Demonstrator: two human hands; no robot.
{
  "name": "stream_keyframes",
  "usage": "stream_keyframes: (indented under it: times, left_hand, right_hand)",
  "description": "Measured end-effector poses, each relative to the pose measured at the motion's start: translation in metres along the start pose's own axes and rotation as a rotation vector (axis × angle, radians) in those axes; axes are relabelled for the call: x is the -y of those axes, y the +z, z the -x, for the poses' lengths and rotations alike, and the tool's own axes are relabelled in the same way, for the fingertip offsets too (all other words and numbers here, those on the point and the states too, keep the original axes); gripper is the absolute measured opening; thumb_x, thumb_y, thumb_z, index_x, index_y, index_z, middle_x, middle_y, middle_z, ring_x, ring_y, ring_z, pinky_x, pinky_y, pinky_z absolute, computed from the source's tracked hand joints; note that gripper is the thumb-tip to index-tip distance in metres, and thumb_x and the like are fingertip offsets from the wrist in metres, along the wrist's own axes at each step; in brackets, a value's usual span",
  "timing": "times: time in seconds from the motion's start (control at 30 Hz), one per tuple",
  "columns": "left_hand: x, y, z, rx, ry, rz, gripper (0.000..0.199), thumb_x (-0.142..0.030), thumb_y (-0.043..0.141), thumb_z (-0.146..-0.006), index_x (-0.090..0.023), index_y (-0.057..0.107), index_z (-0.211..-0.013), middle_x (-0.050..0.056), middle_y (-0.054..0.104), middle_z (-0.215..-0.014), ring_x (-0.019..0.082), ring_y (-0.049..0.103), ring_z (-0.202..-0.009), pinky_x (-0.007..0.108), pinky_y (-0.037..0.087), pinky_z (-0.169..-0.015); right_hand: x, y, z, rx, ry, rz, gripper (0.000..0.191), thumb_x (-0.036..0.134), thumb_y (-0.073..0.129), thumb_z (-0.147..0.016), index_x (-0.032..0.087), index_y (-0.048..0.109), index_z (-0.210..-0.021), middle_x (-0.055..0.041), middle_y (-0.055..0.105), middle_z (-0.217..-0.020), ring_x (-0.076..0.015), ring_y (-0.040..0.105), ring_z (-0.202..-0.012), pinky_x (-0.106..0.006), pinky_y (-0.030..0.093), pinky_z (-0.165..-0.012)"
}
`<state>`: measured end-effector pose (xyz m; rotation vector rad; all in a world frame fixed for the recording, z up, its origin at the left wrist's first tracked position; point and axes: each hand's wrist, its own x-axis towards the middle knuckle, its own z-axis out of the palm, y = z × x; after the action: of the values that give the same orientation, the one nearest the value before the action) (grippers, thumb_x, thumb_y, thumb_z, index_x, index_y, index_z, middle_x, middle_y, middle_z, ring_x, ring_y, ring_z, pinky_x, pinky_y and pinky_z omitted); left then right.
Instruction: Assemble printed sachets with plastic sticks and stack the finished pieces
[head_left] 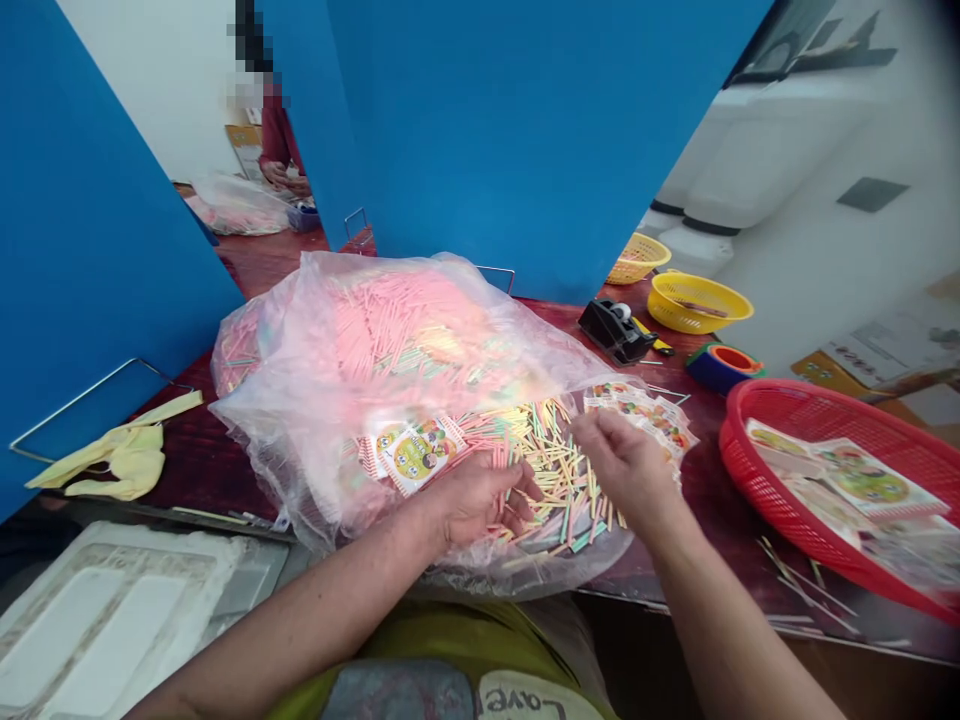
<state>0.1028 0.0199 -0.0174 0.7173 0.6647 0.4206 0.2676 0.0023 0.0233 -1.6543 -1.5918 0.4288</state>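
Thin pastel sticks, probably candy sticks [555,455], lie in pink, yellow and green heaps in a large clear plastic bag [285,400] spread on the table. My left hand [484,495] rests low over the loose sticks, fingers curved and apart, with no stick visible between them. To its right, my right hand [622,455] is closed above the edge of the pile; what its fingertips pinch is hidden. A printed packet [420,455] lies on the bag beside my left forearm. More printed packets [645,410] are fanned out behind my right hand.
A red basket [739,450] with packets stands at the right. Behind are a tape dispenser [616,332], tape rolls [724,365] and a yellow basket [697,305]. Blue partitions [487,130] rise at the back. A yellow cloth [135,455] lies left. Another person's hands [285,178] show beyond.
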Motion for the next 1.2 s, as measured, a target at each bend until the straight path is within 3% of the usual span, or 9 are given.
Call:
stream_keyframes:
  times: [0.13,0.3,0.47,0.63,0.8,0.97,1.03,1.13,1.2]
  left_hand:
    - [0.0,0.003,-0.008,0.053,0.111,0.417,0.024,-0.035,0.059,-0.08,-0.012,0.056,-0.087,0.005,0.062,-0.08,0.014,0.06,-0.068,0.027,0.047,-0.063]
    - [-0.003,0.007,-0.006,-0.145,0.102,0.54,0.006,-0.02,0.055,-0.083,-0.014,0.054,-0.085,-0.001,0.055,-0.064,0.007,0.05,-0.051,0.02,0.038,-0.052]
    - [0.001,0.016,-0.001,-0.158,0.23,0.445,0.02,-0.03,0.061,-0.077,-0.014,0.05,-0.071,-0.003,0.049,-0.059,0.007,0.046,-0.053,0.02,0.037,-0.056]
    - [0.003,0.013,0.014,-0.071,0.243,-0.219,0.032,-0.04,0.05,-0.081,-0.016,0.046,-0.061,-0.005,0.041,-0.051,0.006,0.036,-0.046,0.02,0.031,-0.049]
    - [0.006,0.011,0.023,0.125,0.203,-0.874,0.015,-0.008,0.051,-0.071,-0.016,0.047,-0.059,-0.004,0.049,-0.061,0.01,0.044,-0.063,0.022,0.039,-0.062]
    - [0.017,0.017,0.018,-0.064,0.128,-0.88,0.009,-0.011,0.055,-0.068,-0.016,0.053,-0.075,-0.004,0.054,-0.069,0.011,0.047,-0.067,0.022,0.041,-0.061]
    - [0.017,0.019,0.02,-0.128,0.152,-0.944,0.029,-0.015,0.06,-0.065,-0.015,0.052,-0.093,-0.001,0.058,-0.077,0.012,0.05,-0.069,0.023,0.042,-0.06]
    - [0.003,0.017,0.033,-0.211,0.28,-1.246,0.053,-0.013,0.06,-0.065,-0.014,0.045,-0.116,0.007,0.06,-0.097,0.018,0.054,-0.084,0.028,0.045,-0.07]
    - [-0.014,0.007,0.046,-0.403,0.317,-1.543,0.041,-0.011,0.055,-0.071,-0.015,0.051,-0.111,0.01,0.059,-0.103,0.022,0.053,-0.093,0.034,0.044,-0.079]
  right_hand:
    - [0.008,0.021,0.023,-0.041,-0.193,0.31,0.028,0.031,0.044,-0.087,0.019,0.061,-0.068,-0.0067,0.057,-0.073,-0.0191,0.05,-0.074,-0.034,0.041,-0.069]
    - [0.014,0.028,0.044,-0.234,-0.406,0.27,0.017,0.02,0.046,-0.086,0.018,0.059,-0.096,-0.0104,0.059,-0.092,-0.0209,0.054,-0.087,-0.037,0.047,-0.075]
    - [0.012,0.032,0.064,0.084,-0.469,0.15,0.02,0.012,0.04,-0.087,0.02,0.056,-0.096,-0.0073,0.061,-0.085,-0.0164,0.06,-0.08,-0.027,0.051,-0.066]
    - [0.017,0.014,0.056,0.074,-0.442,0.153,0.017,0.02,0.045,-0.088,0.022,0.057,-0.102,-0.0054,0.065,-0.089,-0.0151,0.063,-0.077,-0.026,0.052,-0.068]
    - [0.011,0.016,0.054,0.126,-0.544,0.409,0.028,0.027,0.035,-0.092,0.017,0.058,-0.105,-0.0111,0.064,-0.091,-0.0203,0.063,-0.082,-0.032,0.053,-0.071]
    - [0.018,0.033,0.074,0.202,-0.393,0.44,0.026,0.025,0.036,-0.091,0.016,0.06,-0.091,-0.008,0.06,-0.078,-0.0162,0.059,-0.059,-0.027,0.048,-0.05]
    - [0.021,0.028,0.073,0.24,-0.342,0.268,0.023,0.022,0.038,-0.09,0.018,0.059,-0.082,-0.0051,0.058,-0.073,-0.0139,0.058,-0.061,-0.024,0.048,-0.053]
    - [0.01,0.012,0.064,0.207,-0.316,0.087,0.022,0.02,0.043,-0.087,0.019,0.054,-0.068,-0.002,0.055,-0.067,-0.0124,0.056,-0.063,-0.022,0.047,-0.057]
    - [-0.01,0.005,0.06,0.061,-0.317,0.155,0.018,0.02,0.046,-0.085,0.019,0.056,-0.07,-0.0036,0.058,-0.071,-0.0138,0.057,-0.067,-0.024,0.048,-0.06]
